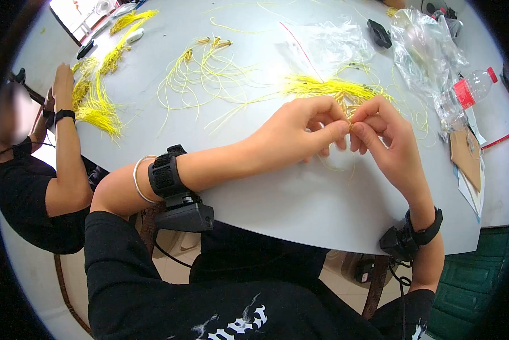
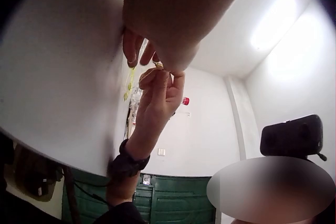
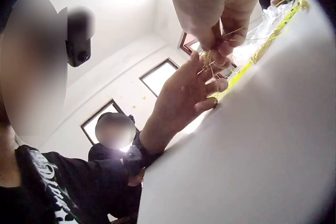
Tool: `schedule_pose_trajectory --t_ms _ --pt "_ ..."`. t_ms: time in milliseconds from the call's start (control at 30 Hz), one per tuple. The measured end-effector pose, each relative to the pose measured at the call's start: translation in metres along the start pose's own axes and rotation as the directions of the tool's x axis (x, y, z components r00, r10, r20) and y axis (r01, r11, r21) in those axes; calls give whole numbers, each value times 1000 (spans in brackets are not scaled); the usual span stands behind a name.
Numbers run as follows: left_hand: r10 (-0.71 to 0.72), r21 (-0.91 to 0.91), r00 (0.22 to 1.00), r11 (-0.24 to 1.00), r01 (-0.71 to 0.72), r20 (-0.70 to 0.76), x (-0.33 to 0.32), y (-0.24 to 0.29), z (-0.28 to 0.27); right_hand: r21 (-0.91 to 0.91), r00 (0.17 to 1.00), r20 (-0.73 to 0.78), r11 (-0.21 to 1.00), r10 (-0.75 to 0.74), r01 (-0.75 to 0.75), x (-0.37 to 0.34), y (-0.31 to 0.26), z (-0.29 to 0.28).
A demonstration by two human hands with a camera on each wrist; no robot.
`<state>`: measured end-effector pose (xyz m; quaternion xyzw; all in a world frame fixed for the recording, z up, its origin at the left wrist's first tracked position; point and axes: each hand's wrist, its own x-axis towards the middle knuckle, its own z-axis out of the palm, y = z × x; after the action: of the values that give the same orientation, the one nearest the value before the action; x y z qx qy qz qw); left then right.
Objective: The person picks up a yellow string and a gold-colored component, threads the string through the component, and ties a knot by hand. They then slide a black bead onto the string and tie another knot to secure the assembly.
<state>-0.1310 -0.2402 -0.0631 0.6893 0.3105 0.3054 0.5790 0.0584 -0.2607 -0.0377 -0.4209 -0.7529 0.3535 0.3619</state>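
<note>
In the head view, my left hand [image 1: 306, 126] and right hand [image 1: 389, 139] meet over the near part of the table, fingertips close together. Between them is a small gold coil spring [image 3: 206, 57] with thin yellow cord [image 3: 247, 38] running off it. Thumb and forefinger of each hand pinch at this piece; the other fingers are bent. Just beyond my hands lies a bundle of yellow cords [image 1: 328, 86], with several gold springs [image 1: 353, 102] partly hidden behind my fingers.
Loose cords with gold ends [image 1: 215, 43] lie on the table [image 1: 243, 192] left of centre. Further left, near another person's arm [image 1: 64, 113], is a large yellow cord bundle [image 1: 101, 116]. Clear plastic bags [image 1: 421, 51], a bottle [image 1: 467, 96] and cardboard [image 1: 466, 158] are at right.
</note>
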Motion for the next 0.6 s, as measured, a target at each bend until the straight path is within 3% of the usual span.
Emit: schedule_pose_trajectory --t_ms 133,233,600 --pt "112 99 985 990 -99 -134 2 1 -1 -1 999 6 999 -35 35 -1 -4 1" --pt "64 -19 998 998 -64 -25 4 -1 -4 0 998 29 999 -47 47 -2 -3 1" --pt "-16 -192 996 981 32 84 8 -2 -14 116 990 85 988 -115 105 -5 -6 -1"
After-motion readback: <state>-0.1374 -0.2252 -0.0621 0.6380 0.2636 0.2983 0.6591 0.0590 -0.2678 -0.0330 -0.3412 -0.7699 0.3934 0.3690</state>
